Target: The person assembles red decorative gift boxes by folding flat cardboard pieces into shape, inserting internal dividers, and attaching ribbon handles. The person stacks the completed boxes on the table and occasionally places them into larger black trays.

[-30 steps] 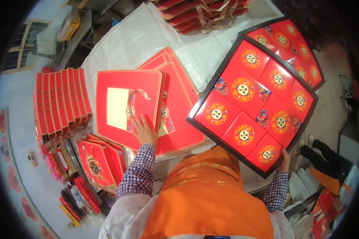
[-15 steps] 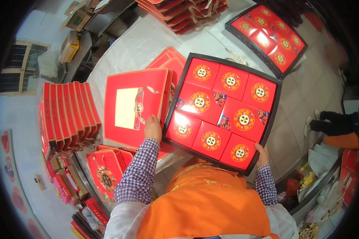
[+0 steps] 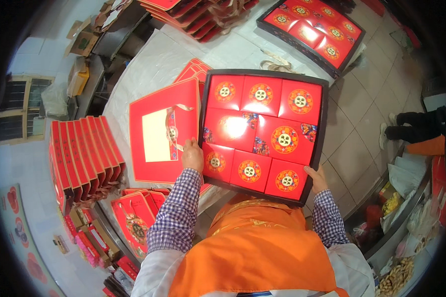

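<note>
Tray [image 3: 320, 123]: apparently steadying
Left hand [image 3: 192, 156]: tray's left edge, finger closure unclear
Right hand [image 3: 319, 179]: clamped, tray's lower-right edge
Next: two-sided hold

I am working under fairly bright light, apparently falling from overhead; it is glaring white on the glossy red boxes [image 3: 266, 129] before me and on those in the farther tray [image 3: 297, 50]. My left hand [image 3: 192, 156] is showing fairly sharply. The upper-right edge is sinking into dim blur, and the fisheye is blackening the corners.
</note>
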`<state>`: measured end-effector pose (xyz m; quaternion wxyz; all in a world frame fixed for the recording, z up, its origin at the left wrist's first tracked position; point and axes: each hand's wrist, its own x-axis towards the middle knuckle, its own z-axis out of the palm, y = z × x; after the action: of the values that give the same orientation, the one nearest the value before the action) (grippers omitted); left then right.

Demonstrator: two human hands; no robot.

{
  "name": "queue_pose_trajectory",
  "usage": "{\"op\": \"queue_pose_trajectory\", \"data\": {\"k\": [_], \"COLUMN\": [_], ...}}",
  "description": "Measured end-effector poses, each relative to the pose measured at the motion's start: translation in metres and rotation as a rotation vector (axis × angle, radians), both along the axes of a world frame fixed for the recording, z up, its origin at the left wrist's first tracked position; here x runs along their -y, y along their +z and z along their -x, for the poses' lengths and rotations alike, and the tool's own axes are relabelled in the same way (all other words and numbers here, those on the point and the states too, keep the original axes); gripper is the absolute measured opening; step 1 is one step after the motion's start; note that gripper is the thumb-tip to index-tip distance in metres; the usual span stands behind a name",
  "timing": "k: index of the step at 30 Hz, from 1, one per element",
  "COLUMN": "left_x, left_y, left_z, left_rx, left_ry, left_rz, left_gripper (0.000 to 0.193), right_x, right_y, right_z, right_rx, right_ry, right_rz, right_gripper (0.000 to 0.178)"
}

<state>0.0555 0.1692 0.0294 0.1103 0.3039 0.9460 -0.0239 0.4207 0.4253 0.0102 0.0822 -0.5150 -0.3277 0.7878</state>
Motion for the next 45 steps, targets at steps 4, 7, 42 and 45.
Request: {"op": "queue_pose_trajectory", "data": {"k": [4, 7, 42, 45], "left_x": [-0.014, -0.015, -0.018, -0.029], "left_y": [-0.001, -0.004, -0.002, -0.005], "left_z": [-0.004, -0.004, -0.019, -0.016], "left_rx": [0.044, 0.051, -0.2, -0.207], "left_ry": [0.012, -0.011, 0.017, 0.095], "left_rz": [-0.023, -0.024, -0.144, -0.056], "left_gripper": [0.033, 0.036, 0.047, 0.045], "right_x": [-0.009, -0.009, -0.199, -0.198], "right_y": [0.026, 0.008, -0.004, -0.02], "right_z": [0.013, 0.004, 0.319, 0.324], "right_rx": [-0.07, -0.051, 0.053, -0.12], "right_ry": [-0.002, 0.061, 1.497, 1.431], "right_rz": [0.096, 0.043, -1.181, -1.261], "right_gripper": [0.069, 0.07, 0.06, 0.055]}}
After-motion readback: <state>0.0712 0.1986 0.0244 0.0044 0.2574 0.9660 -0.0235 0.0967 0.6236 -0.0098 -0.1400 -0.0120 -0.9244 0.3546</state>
